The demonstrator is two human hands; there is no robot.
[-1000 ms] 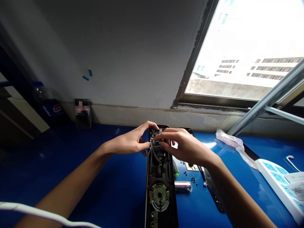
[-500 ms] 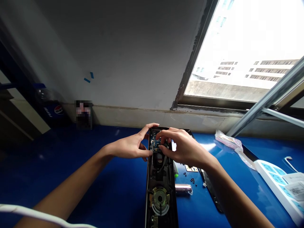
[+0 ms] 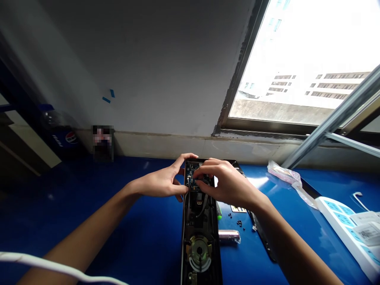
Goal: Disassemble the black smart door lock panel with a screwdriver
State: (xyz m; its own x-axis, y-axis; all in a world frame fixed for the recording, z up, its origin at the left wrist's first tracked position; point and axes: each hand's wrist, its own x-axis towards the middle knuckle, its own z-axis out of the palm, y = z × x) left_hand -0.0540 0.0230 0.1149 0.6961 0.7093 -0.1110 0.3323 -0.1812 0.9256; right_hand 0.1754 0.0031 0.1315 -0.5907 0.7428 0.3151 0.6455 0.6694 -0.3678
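A long, open black speaker housing [image 3: 187, 221] lies lengthwise before me, with a round metal speaker driver [image 3: 200, 250] in its near part. At its far end sits a blue circuit board [image 3: 191, 184]. My left hand [image 3: 158, 182] grips the housing's left side, thumb at the edge beside the board and index finger over the far corner. Curled above the board, my right hand [image 3: 224, 180] has thumb and index finger close together; whatever lies between them is hidden. A loose grey wire [image 3: 204, 202] runs down inside the housing below the right fingers.
Right of the housing lie a pink-wrapped cylinder [image 3: 229, 236], small black screws [image 3: 240, 223], a green-and-black handle [image 3: 219, 211] and a long black panel [image 3: 265, 241]. Farther right stands a white power strip [image 3: 341, 225]. A white cable [image 3: 59, 269] crosses the lower left.
The grey wire inside the housing has shifted to the right. My left thumb has slid slightly toward me along the edge, and the right fingers have curled closer together over the board.
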